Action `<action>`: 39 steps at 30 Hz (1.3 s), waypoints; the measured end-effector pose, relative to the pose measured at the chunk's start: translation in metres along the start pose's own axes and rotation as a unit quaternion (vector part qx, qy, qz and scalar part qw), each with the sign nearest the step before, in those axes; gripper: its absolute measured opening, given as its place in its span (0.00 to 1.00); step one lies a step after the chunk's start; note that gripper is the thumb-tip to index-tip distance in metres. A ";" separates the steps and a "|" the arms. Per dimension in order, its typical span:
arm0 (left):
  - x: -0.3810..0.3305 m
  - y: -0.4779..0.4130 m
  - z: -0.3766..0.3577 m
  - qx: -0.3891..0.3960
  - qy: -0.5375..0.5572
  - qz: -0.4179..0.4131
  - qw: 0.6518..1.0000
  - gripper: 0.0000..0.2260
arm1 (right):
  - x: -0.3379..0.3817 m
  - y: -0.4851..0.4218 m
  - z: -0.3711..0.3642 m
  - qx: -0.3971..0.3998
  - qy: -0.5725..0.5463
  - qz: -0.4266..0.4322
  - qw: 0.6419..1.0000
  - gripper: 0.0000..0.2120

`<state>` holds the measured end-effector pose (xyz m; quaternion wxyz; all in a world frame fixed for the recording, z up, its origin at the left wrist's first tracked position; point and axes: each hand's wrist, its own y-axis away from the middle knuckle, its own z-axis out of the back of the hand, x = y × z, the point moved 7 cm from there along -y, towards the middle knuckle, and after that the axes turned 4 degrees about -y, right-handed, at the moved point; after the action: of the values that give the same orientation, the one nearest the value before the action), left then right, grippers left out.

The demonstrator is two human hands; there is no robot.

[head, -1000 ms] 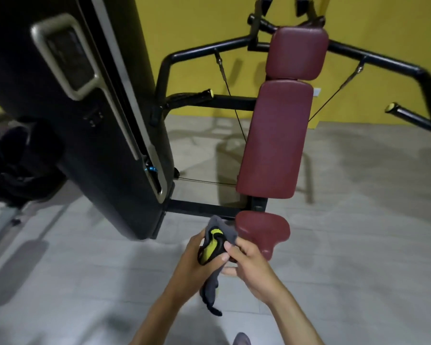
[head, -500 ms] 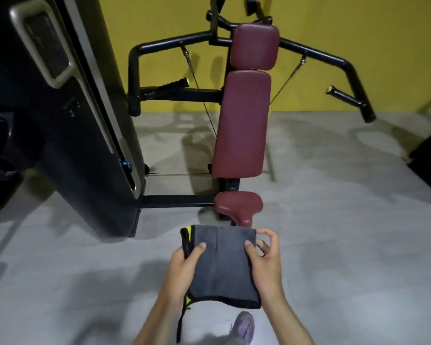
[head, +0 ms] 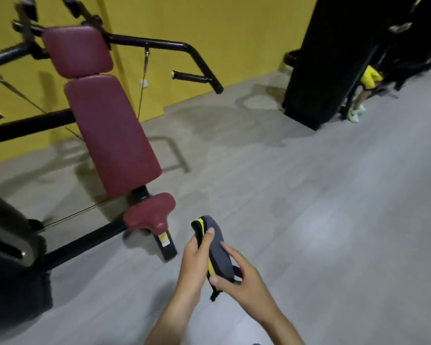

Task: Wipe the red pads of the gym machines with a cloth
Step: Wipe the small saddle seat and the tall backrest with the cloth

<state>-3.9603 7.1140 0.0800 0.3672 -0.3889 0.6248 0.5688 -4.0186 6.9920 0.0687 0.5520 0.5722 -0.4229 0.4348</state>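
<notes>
A grey cloth with a yellow edge (head: 217, 247) is folded narrow between both my hands, low in the middle of the view. My left hand (head: 197, 260) grips its left side with the thumb over the top. My right hand (head: 239, 277) pinches its lower end. To the left stands a gym machine with three red pads: a headrest (head: 76, 51), a long backrest (head: 112, 135) and a small seat (head: 149, 212). The seat lies just up and left of the cloth, apart from it.
Black frame arms and a handle (head: 197, 77) stick out to the right of the pads. A black weight-stack housing (head: 8, 245) fills the lower left. Another black machine column (head: 334, 58) stands at the upper right, with a person's legs and shoes (head: 356, 105) behind it. Grey floor stretches to the right.
The cloth, spread flat between my hands half a second ago, is now folded narrow. The view has swung to the right, so the machine sits at the left.
</notes>
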 end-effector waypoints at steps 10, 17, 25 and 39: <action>0.011 -0.008 -0.284 0.312 -0.072 0.007 0.947 0.15 | 0.002 0.033 0.257 -0.166 -0.072 0.059 0.982 0.38; 0.021 -0.024 -0.414 0.388 -0.158 -0.045 0.907 0.15 | -0.009 0.041 0.368 -0.299 -0.153 0.049 0.941 0.20; 0.019 -0.136 -0.535 0.387 -0.207 -0.070 0.896 0.05 | -0.034 0.009 0.520 -0.543 -0.099 -0.041 0.833 0.15; -0.042 -0.299 -0.838 0.657 -0.469 -0.211 0.551 0.06 | 0.002 0.007 0.828 -0.540 0.071 -0.042 0.838 0.14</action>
<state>-3.6865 6.2663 0.0603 0.8711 0.1615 0.4637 0.0077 -3.9998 6.1640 0.0617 0.8199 0.1679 -0.5254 0.1533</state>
